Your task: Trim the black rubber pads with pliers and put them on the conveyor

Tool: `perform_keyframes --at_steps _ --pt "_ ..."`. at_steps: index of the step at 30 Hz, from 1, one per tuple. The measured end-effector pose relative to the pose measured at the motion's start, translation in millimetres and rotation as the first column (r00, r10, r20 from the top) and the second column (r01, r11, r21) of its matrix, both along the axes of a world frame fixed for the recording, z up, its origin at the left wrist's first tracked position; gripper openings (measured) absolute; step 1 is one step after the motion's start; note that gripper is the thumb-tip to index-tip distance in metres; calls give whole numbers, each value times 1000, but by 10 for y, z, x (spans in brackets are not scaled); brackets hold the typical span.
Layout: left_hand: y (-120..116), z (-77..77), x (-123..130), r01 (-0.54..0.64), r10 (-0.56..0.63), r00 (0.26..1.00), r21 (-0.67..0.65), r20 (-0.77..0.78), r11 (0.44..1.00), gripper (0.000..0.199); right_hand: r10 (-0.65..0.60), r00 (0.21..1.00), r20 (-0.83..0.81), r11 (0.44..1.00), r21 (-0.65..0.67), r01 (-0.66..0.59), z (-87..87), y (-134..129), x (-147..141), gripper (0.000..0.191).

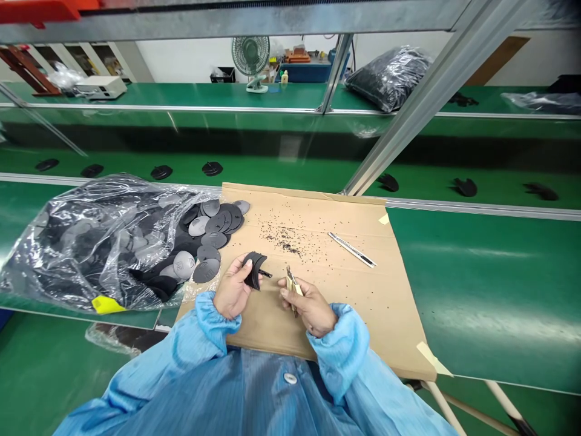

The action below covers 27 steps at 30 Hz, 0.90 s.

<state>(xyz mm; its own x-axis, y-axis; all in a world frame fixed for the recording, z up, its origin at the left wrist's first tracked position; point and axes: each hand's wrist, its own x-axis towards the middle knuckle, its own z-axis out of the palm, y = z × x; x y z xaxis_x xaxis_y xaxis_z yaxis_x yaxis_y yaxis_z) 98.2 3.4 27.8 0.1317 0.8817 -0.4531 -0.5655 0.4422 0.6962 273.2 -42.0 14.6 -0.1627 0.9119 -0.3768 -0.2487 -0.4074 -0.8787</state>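
In my left hand (233,290) is a curved black plastic part (255,270), thumb on its face, with a thin stub pointing to the right. My right hand (311,304) grips small cutting pliers (293,281) with pale handles, jaws upward. A short gap separates the pliers from the black part. Both hands are above a cardboard sheet (363,327). Tiny black scraps (288,239) lie scattered on the cardboard beyond my hands. A utility knife (352,249) with a white body rests to their right.
A clear plastic bag (91,242) on the left spills round black discs (207,270) onto the cardboard's edge. Behind a metal rail, several black parts (212,169) lie along a green belt (281,175). A slanted metal post (422,91) rises behind the cardboard at right.
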Motion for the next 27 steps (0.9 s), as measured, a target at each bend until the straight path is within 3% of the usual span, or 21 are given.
perform_keyframes --at_steps 2,4,7,12,15,19,23,27 --pt "17 8 -22 39 -40 999 18 26 999 43 -28 993 -114 997 -77 19 35 11 5 45" --pt "46 2 -55 86 -87 995 11 46 996 44 -41 993 -114 996 -84 31 62 17 8 47" --pt "96 -30 -114 121 -113 986 -57 119 991 35 -29 999 37 1000 0 29 84 13 14 43" --pt "119 -88 -174 157 -120 960 -131 253 979 24 45 933 357 973 196 -122 99 -6 3 31" --pt "108 -122 -183 172 -122 956 -175 266 969 22 26 828 560 929 292 -227 127 -14 -28 28" --pt "97 -165 -176 199 -114 924 -206 364 958 19 -20 608 794 859 325 -396 192 -13 -95 28" --pt "80 -171 -159 266 -186 886 -135 424 955 24 -26 454 891 804 288 -520 235 -2 -177 21" --pt "61 -150 -142 293 -228 900 -127 372 948 25 14 370 929 780 221 -585 245 12 -232 16"
